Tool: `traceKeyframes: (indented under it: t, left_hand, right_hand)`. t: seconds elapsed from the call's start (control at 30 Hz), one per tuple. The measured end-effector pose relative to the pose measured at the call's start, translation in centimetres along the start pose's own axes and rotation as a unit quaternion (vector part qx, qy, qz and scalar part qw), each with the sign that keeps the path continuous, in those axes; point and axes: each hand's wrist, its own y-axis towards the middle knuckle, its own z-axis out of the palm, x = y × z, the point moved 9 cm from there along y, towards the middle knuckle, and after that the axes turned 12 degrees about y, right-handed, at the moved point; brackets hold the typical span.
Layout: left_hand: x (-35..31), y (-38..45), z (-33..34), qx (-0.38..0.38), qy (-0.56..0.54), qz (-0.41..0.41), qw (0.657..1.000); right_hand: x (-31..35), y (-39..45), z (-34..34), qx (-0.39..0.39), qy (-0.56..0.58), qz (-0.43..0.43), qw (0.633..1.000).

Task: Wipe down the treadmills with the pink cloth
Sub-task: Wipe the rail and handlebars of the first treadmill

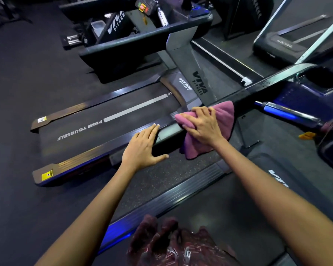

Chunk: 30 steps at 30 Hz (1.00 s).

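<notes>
Dark rubber flooring [27, 77] is running under a row of treadmills, with blue light glinting off the frames at right and near.

Handrail [244, 94], black, is crossing from the console at right toward the near left. The cloth [224, 112], pink, is lying draped over this handrail, one fold hanging down on the near side. The right hand [204, 124] is lying on top of the cloth, fingers curling over a bunched ridge of it and pressing it to the rail. The left hand [144, 148] is resting flat on the same handrail just left of the cloth, fingers straight, thumb spread toward the near side, holding nothing; it is not touching the cloth.

Beyond the hands, the far treadmill's belt [108, 121] is showing a white stripe and the words "PUSH YOURSELF". A patterned maroon garment [167, 244] is showing at the near edge.
</notes>
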Motion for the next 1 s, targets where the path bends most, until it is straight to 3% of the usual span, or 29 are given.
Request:
traceKeyframes:
  t: [0.13, 0.27, 0.37, 0.5, 0.6, 0.73, 0.83, 0.9, 1.0]
  left_hand:
    - [0.2, 0.0, 0.4, 0.013, 0.003, 0.007, 1.000]
    - [0.1, 0.0, 0.5, 0.011, -0.008, 0.017, 1.000]
    - [0.1, 0.2, 0.3, 0.014, -0.005, 0.036, 0.999]
    - [-0.2, 0.4, 0.2, 0.023, -0.014, 0.058, 0.998]
    - [-0.4, 0.5, 0.3, 0.035, -0.015, 0.061, 0.997]
    - [-0.4, 1.1, 0.3, 0.083, -0.011, 0.094, 0.992]
    - [-1.6, 2.9, -0.5, 0.059, -0.011, 0.149, 0.987]
    - [-2.9, 3.5, -0.6, 0.047, -0.030, 0.176, 0.983]
    - [-4.1, 3.6, 0.1, 0.043, -0.027, 0.178, 0.983]
  right_hand:
    - [0.9, 0.3, 0.2, -0.043, 0.018, 0.157, 0.986]
    - [4.0, -1.3, 1.0, -0.037, 0.038, 0.089, 0.995]
    - [2.2, -1.2, 0.4, -0.020, 0.017, 0.037, 0.999]
    - [-2.4, -0.9, -0.9, -0.013, 0.012, 0.213, 0.977]
    - [-1.8, -0.8, -0.8, -0.016, 0.011, 0.295, 0.955]
    - [2.6, -1.2, 0.5, -0.030, 0.037, 0.247, 0.968]
    - [2.5, -2.4, 0.6, -0.018, 0.058, 0.190, 0.980]
    - [0.9, -3.0, 0.4, -0.002, 0.058, 0.223, 0.973]
    - [-1.1, -3.1, -1.0, -0.041, 0.063, 0.335, 0.939]
